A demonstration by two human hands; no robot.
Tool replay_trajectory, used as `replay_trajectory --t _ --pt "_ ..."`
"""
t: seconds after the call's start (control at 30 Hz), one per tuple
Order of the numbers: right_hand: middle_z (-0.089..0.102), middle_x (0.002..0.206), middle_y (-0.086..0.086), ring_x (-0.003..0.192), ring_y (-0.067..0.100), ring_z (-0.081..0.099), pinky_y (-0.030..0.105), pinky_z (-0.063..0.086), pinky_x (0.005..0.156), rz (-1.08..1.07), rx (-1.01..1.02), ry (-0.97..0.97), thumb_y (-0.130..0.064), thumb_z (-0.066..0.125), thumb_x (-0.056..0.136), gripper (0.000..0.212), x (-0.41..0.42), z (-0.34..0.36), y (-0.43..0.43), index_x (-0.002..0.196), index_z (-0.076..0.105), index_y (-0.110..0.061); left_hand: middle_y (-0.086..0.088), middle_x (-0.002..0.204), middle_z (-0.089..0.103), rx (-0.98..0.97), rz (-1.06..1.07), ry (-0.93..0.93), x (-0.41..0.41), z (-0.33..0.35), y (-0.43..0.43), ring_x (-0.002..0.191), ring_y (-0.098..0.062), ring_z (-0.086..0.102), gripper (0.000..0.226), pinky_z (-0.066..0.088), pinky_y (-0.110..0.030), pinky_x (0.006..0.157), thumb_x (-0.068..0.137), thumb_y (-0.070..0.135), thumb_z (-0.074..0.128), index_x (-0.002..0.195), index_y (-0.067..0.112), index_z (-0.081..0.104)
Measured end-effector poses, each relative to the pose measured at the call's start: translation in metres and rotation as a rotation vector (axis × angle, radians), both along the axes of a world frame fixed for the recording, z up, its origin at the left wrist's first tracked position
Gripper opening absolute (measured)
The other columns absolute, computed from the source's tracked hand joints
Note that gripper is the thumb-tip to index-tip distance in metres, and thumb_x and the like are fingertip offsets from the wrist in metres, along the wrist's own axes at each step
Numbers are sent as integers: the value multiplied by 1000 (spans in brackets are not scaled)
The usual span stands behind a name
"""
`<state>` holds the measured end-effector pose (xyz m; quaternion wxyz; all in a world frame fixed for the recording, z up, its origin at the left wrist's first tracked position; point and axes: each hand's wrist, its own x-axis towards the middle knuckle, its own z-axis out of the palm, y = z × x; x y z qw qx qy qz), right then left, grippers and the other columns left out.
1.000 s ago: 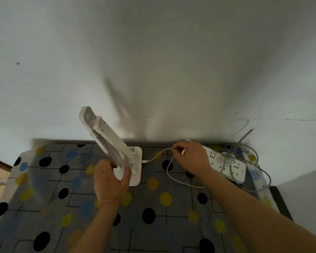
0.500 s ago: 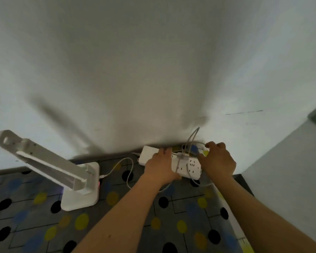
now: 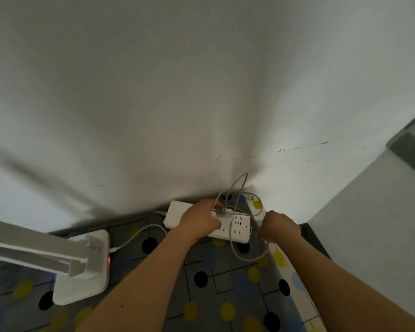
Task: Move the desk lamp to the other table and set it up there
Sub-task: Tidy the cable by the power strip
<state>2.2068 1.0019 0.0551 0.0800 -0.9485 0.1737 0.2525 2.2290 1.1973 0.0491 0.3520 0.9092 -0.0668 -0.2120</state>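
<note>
White plastic sits under your left hand (image 3: 199,221): its fingers curl over the middle of the power strip (image 3: 240,230) and hold it down, with the fingertips against a plug (image 3: 224,213) seated in the strip's top face. Your right hand (image 3: 280,226) is fisted just off the strip's right end. Its fingers are closed on a grey cable (image 3: 248,258) that loops below the strip and back up over it toward the wall (image 3: 201,104); your knuckles hide which part of the cable they pinch. The strip's long axis runs left to right along the wall, so the plug lies between your two hands, nearer the left one. I judge that any push or pull on it falls to that hand. From under your left forearm the lamp cord (image 3: 134,234) trails leftward, away from both grips, to the desk lamp (image 3: 94,257). The lamp stands well apart at the left edge, on the spotted tablecloth (image 3: 216,264). It is white, with a flat squarish base and a folded arm leaning out of view to the left. A small red light (image 3: 109,259) glows on the base beside the cord's socket, which suggests it has power.
</note>
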Motion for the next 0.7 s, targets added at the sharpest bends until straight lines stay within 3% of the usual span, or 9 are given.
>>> replay_trajectory --t 0.13,0.2,0.27,0.33,0.43,0.5,0.57,0.63,0.7 --pt "68 85 4 74 16 61 27 50 65 -193 395 -140 -23 70 81 11 14 -1 -2 90 70 -16 1 107 61 99 9 -127 2 -8 2 98 -18 58 35 49 -33 81 77 22 66 111 25 56" --pt "69 81 4 65 14 58 26 47 60 -329 620 -260 -17 71 78 4 20 6 -3 81 73 -15 1 94 63 146 27 -198 4 -7 5 89 -18 60 19 49 -32 73 79 27 64 97 25 58" --pt "67 76 2 64 16 58 28 48 60 -476 709 -390 -14 71 78 8 24 13 -3 71 70 -18 2 81 61 141 115 -272 5 -2 6 80 -16 57 11 44 -30 65 82 35 58 80 25 60" --pt "65 75 1 65 18 59 30 51 63 -543 734 -455 -11 68 79 17 27 16 0 67 64 -22 -1 72 60 14 257 -266 9 6 7 72 -17 57 23 40 -28 62 84 36 55 67 22 62" --pt "66 87 0 75 19 61 35 55 72 -449 696 -538 -6 66 78 16 30 20 5 77 63 -21 2 58 65 -411 423 -102 15 25 8 60 -12 61 28 41 -23 60 87 25 56 61 15 62" --pt "62 96 -4 76 13 58 24 47 67 -364 622 -646 -5 67 78 19 31 26 8 83 61 -22 2 50 62 -654 519 -21 20 39 12 52 -10 59 22 47 -21 62 87 17 57 66 13 62" --pt "55 100 -7 77 10 53 14 33 62 -273 520 -741 -6 68 79 22 33 34 11 83 59 -25 -2 50 59 -834 600 30 27 48 18 48 -13 56 14 56 -31 70 85 14 61 72 11 66" --pt "55 104 -8 84 13 57 15 33 65 -186 449 -796 -9 67 82 21 36 42 14 83 58 -27 -5 61 62 -894 638 53 31 56 22 48 -15 53 8 55 -39 74 84 15 65 78 11 69" --pt "59 107 -7 84 16 62 17 36 66 -110 425 -810 -12 66 84 19 41 51 20 82 58 -29 -6 77 67 -790 603 28 33 60 24 50 -14 52 6 52 -34 63 83 22 68 84 16 70"
